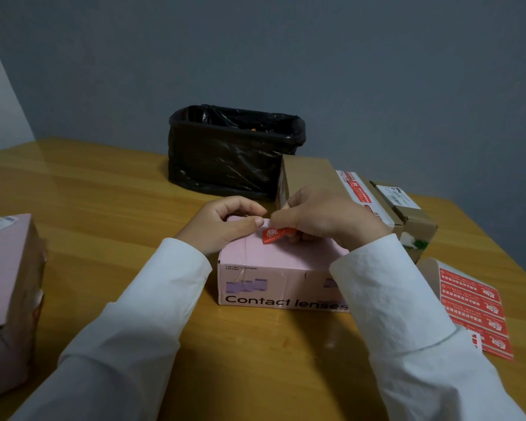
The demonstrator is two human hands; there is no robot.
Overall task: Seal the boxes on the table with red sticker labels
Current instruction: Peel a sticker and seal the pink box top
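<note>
Two hands work atop the pink box [274, 262]: the left hand [225, 224] grips its far edge, the right hand [322, 220] pinches a red sticker [275, 234] above the lid. Next, I judge, pressing it across the seam.

Two arms enter from the bottom of the frame, both clothed in long white sleeves. The left sleeve [128, 323] comes up from the lower left corner, the right sleeve [407, 314] from the lower right. The fabric looks like a light woven cotton with a faint crinkled texture and soft folds along its length. Each sleeve ends in a plain, loose cuff without visible buttons or markings. A seam line crosses the right sleeve at lower right. The left hand [225, 226] and right hand [325, 217], at frame centre, are bare: no gloves, rings or watch show.
</note>
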